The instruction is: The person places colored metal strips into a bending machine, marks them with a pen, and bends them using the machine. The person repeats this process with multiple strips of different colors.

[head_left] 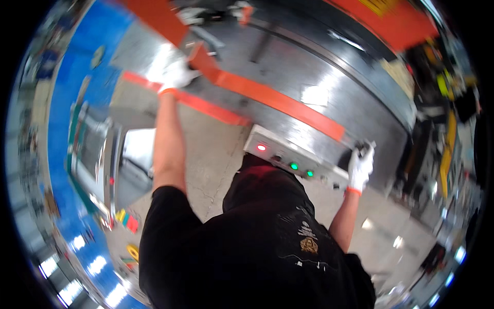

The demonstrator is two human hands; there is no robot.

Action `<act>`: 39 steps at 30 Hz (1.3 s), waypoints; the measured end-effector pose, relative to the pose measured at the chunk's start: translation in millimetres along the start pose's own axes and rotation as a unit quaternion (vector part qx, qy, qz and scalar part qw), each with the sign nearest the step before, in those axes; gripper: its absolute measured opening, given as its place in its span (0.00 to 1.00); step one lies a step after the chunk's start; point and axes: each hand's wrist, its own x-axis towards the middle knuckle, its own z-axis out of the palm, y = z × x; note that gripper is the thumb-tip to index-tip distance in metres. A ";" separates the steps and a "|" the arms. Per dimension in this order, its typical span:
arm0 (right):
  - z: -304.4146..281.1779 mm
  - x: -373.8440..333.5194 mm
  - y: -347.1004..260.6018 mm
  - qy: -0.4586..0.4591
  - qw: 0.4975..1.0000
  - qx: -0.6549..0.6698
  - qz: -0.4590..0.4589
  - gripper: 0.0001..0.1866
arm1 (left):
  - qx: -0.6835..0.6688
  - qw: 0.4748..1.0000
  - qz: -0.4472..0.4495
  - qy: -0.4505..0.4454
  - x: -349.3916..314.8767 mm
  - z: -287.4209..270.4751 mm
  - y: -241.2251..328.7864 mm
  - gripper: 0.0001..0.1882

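My left hand [176,76], in a white glove with an orange cuff, reaches far forward and left. It is smeared by motion beside a shiny grey metal sheet [135,47] and an orange rail [206,64], so its fingers do not show clearly. My right hand [361,167], gloved the same way, is at the right end of the control box [324,166]. Its fingers curl round a small dark thing that I cannot make out, close to the grey machine bed [378,154]. The box carries a lit red button [261,148] and green buttons [294,166].
A long orange bar [283,101] runs along the near side of the machine bed. A red strip [211,109] lies lower, at left. An orange machine body [396,23] rises at the far right. At left are a grey metal cabinet [110,159] and blue flooring [72,108].
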 end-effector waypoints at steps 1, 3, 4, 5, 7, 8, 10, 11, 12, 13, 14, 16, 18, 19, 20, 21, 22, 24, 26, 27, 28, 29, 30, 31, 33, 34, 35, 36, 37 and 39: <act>-2.9 3.3 -12.5 -0.008 1.000 0.007 -0.001 0.20 | -0.001 0.998 0.045 0.041 12.8 22.9 -48.4 0.22; -5.8 2.8 -9.9 -0.020 0.996 -0.032 0.076 0.21 | -0.014 1.000 0.008 -0.025 13.3 22.4 -31.7 0.23; 1.7 1.7 10.3 0.019 0.999 -0.009 0.037 0.22 | -0.179 0.983 0.046 -0.009 4.2 25.6 -22.8 0.23; 1.7 3.6 8.4 0.009 0.999 0.003 0.038 0.22 | -0.162 0.986 0.014 0.045 -3.3 40.9 -43.7 0.21; 2.0 1.0 8.9 0.031 0.998 0.022 0.058 0.19 | -0.045 0.994 -0.004 0.099 -38.2 47.8 -20.9 0.17; 0.0 -0.4 8.5 0.034 0.996 0.028 0.072 0.18 | -0.080 0.993 -0.062 0.054 -56.8 54.1 -14.7 0.16; -2.7 -1.3 7.4 0.021 0.995 0.038 0.088 0.20 | -0.216 0.971 -0.102 -0.009 -94.3 64.2 20.7 0.14; -3.2 -2.1 12.2 0.006 0.995 0.041 0.092 0.23 | -0.318 0.944 -0.082 -0.031 -116.9 68.2 65.5 0.13; 3.9 -3.6 20.3 0.036 0.996 0.035 0.067 0.23 | -0.321 0.942 -0.060 -0.079 -130.5 64.5 119.8 0.15; 5.6 -3.9 16.0 0.060 0.995 0.048 0.063 0.19 | -0.325 0.937 -0.043 -0.122 -138.7 67.3 168.5 0.16; 4.7 -4.1 15.1 0.062 0.995 0.059 0.059 0.18 | -0.341 0.929 0.049 -0.135 -136.4 88.6 197.0 0.17; 9.5 -4.5 17.2 0.076 0.994 0.067 0.049 0.17 | -0.311 0.923 0.169 -0.154 -118.0 126.0 258.4 0.18; 8.2 -6.1 13.8 0.086 0.993 0.065 0.037 0.17 | -0.209 0.939 0.222 -0.161 -105.2 143.2 325.8 0.19; 5.4 -6.4 12.0 0.089 0.994 0.058 0.026 0.16 | -0.153 0.943 0.251 -0.160 -101.9 149.5 353.0 0.19; 6.5 -5.8 16.3 0.092 0.994 0.065 -0.004 0.16 | -0.140 0.940 0.261 -0.168 -99.3 162.4 370.6 0.19; 5.3 -6.2 15.7 0.091 0.994 0.059 -0.012 0.17 | -0.127 0.938 0.270 -0.175 -95.4 173.1 382.1 0.19; 1.7 -6.7 14.1 0.092 0.994 0.053 -0.018 0.17 | -0.115 0.931 0.295 -0.179 -94.8 179.4 389.5 0.20; 6.6 -6.6 22.1 0.084 0.995 0.055 -0.019 0.19 | 0.009 0.927 0.356 -0.113 -97.4 186.1 396.2 0.21; 7.9 -7.5 24.9 0.093 0.994 0.054 -0.025 0.19 | 0.102 0.904 0.415 -0.030 -94.9 192.5 396.2 0.27; 7.6 -7.5 25.1 0.097 0.993 0.054 -0.028 0.20 | 0.083 0.893 0.442 -0.017 -94.6 197.0 391.3 0.28; 6.3 -8.2 25.2 0.086 0.994 0.071 -0.023 0.20 | 0.062 0.882 0.468 -0.002 -95.1 199.6 387.7 0.29; 6.9 -7.9 25.7 0.090 0.993 0.070 -0.027 0.20 | 0.041 0.869 0.493 0.013 -95.3 201.8 385.3 0.30; 8.2 -7.6 26.1 0.094 0.993 0.069 -0.031 0.20 | 0.064 0.872 0.485 -0.025 -94.2 204.2 385.0 0.35; 9.0 -7.9 27.2 0.098 0.992 0.067 -0.036 0.20 | 0.066 0.870 0.488 -0.028 -93.6 206.4 384.1 0.34; 10.4 -6.5 28.5 0.088 0.992 0.085 -0.024 0.21 | 0.071 0.865 0.495 -0.036 -89.2 210.2 380.8 0.33; 11.4 -7.1 30.1 0.082 0.992 0.093 -0.017 0.21 | 0.063 0.860 0.504 -0.037 -87.6 211.6 379.4 0.32; 13.5 -7.3 32.2 0.094 0.991 0.088 -0.032 0.22 | 0.055 0.855 0.515 -0.032 -86.5 213.6 379.0 0.32; 15.9 -7.4 34.2 0.106 0.990 0.083 -0.047 0.22 | 0.046 0.849 0.525 -0.026 -85.5 215.7 378.8 0.32; 16.7 -6.2 34.4 0.120 0.988 0.078 -0.064 0.22 | 0.038 0.843 0.536 -0.019 -83.5 217.9 379.2 0.32; 14.4 -6.1 32.3 0.123 0.987 0.081 -0.059 0.20 | 0.016 0.833 0.553 -0.007 -82.0 222.3 380.3 0.30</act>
